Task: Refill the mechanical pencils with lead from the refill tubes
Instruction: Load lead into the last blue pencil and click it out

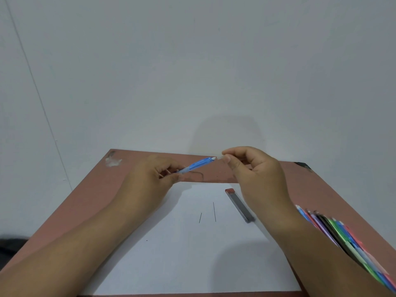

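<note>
A white sheet of paper [182, 260] is spread on the reddish tabletop [90, 194], reaching its near edge. Toward the near right corner, a fanned row of coloured mechanical pencils [351, 243] is laid, partly hidden by the right forearm. Farther in, on the paper, two thin loose leads are seen: a short one [200, 217] and, just to its right, a longer one [214, 211]. A dark refill tube [240, 205] with a red cap is laid on the paper to their right, slanted toward the right edge. Above the far edge of the paper, a blue mechanical pencil [196, 166] is held off the tabletop by the left hand [150, 181], whose fingers are curled round its lower barrel; its white end is pointed up and right. Just beside that end, something small and pale, blurred, is pinched between thumb and forefinger of the right hand [255, 172], the other fingers being curled. A pale scuff [113, 161] is visible at the far left corner.
</note>
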Demonstrator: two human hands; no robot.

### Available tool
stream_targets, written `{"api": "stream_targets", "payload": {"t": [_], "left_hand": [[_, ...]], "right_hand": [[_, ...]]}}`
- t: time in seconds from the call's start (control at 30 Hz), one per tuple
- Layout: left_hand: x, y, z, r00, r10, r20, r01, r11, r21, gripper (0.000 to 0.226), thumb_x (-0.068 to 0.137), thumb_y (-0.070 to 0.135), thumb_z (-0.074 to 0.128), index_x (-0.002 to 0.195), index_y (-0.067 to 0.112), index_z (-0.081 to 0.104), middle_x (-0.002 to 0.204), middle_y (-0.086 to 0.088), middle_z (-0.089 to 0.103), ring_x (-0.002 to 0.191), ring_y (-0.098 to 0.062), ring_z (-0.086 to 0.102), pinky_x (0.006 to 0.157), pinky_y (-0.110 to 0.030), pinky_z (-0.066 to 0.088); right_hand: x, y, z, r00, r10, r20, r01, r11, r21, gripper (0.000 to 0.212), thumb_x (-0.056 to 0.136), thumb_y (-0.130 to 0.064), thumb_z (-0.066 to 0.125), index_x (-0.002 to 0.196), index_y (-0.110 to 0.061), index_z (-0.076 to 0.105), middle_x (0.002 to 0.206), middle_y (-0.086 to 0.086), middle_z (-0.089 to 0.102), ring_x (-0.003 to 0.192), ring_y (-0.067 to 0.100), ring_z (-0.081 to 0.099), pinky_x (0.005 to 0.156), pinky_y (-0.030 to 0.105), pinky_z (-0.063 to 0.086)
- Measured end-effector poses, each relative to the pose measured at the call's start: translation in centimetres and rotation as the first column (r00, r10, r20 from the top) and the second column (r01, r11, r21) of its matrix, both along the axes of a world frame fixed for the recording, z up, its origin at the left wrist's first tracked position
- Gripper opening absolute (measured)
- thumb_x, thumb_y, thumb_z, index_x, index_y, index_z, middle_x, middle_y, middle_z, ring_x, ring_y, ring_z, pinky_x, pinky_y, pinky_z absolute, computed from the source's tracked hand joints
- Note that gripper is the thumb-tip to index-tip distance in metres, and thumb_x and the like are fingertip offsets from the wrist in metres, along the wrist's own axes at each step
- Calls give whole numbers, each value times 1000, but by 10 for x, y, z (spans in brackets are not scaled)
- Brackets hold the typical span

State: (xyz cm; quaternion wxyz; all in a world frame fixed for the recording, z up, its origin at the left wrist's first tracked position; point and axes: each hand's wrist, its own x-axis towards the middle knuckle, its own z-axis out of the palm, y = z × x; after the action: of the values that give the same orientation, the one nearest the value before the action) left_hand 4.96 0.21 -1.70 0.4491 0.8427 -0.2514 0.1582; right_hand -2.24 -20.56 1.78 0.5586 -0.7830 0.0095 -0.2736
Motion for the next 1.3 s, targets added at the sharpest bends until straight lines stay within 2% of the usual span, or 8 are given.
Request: {"api": "stream_targets", "payload": {"t": [0.47, 0.57, 0.7, 0.8, 0.93, 1.03, 1.2, 1.3], "left_hand": [[-1, 0, 1, 996, 17, 91, -18, 1000, 17, 41, 85, 20, 77, 75, 58, 64, 83, 20, 67, 84, -5, 61, 68, -21, 46], [-6, -3, 2, 997, -8, 72, 10, 1000, -27, 27, 83, 32, 75, 74, 56, 67, 87, 21, 67, 83, -7, 61, 67, -24, 48], [-11, -5, 3, 995, -15, 103, 19, 999, -35, 34, 84, 25, 80, 79, 56, 68, 85, 15, 67, 82, -8, 61, 67, -21, 47], [-18, -11, 5, 982, -33, 185, 37, 999, -19, 22, 82, 25, 81, 88, 45, 73, 83, 14, 66, 80, -12, 61, 64, -20, 46], [-28, -18, 6, 949, -47, 310, 60, 998, -31, 16, 80, 25, 83, 93, 31, 76, 82, 17, 64, 77, -10, 61, 62, -18, 47], [-34, -20, 6, 952, -82, 296, 97, 995, -39, 20, 78, 36, 84, 97, 35, 76, 84, 16, 65, 78, -10, 63, 61, -19, 50], [-44, -22, 7, 969, -223, -106, 208, 968, -138, 32, 70, 62, 81, 97, 45, 73, 90, 16, 68, 76, -9, 66, 65, -19, 53], [-45, -21, 7, 878, -383, -289, 316, 915, -252, 35, 75, 62, 64, 100, 41, 75, 89, 3, 71, 74, -15, 67, 62, -31, 58]], "right_hand": [[-1, 0, 2, 997, 38, -60, -38, 999, 4, 8, 92, -23, 74, 86, -27, 79, 83, -10, 73, 72, 6, 61, 55, 9, 47], [-1, 0, 2, 993, 48, -111, -47, 999, 17, 8, 92, -26, 74, 86, -27, 78, 83, -6, 74, 71, 5, 61, 60, 20, 53], [1, 1, 4, 987, 32, -156, -14, 993, 116, 14, 93, -33, 71, 84, -24, 78, 88, 5, 74, 68, 10, 61, 75, 42, 60], [1, 5, 2, 965, 108, -239, -49, 970, 240, 25, 99, -41, 61, 93, -26, 79, 91, -3, 76, 73, 14, 63, 83, 47, 58], [1, 14, 0, 925, 343, -164, -182, 779, 601, 37, 104, -42, 52, 102, -16, 77, 105, 9, 77, 92, 21, 71, 85, 40, 57], [3, 17, 2, 930, 364, -57, -179, 580, 794, 31, 105, -41, 49, 101, -17, 68, 96, 9, 76, 83, 22, 73, 81, 40, 58], [8, 6, 6, 927, 335, 168, -256, 239, 937, 31, 105, -44, 46, 96, -17, 58, 71, 4, 52, 60, 19, 55, 66, 33, 55], [8, -9, 10, 909, 326, 260, -325, 164, 931, 33, 104, -42, 43, 85, -17, 53, 68, 0, 41, 52, 15, 40, 53, 26, 40]]}}
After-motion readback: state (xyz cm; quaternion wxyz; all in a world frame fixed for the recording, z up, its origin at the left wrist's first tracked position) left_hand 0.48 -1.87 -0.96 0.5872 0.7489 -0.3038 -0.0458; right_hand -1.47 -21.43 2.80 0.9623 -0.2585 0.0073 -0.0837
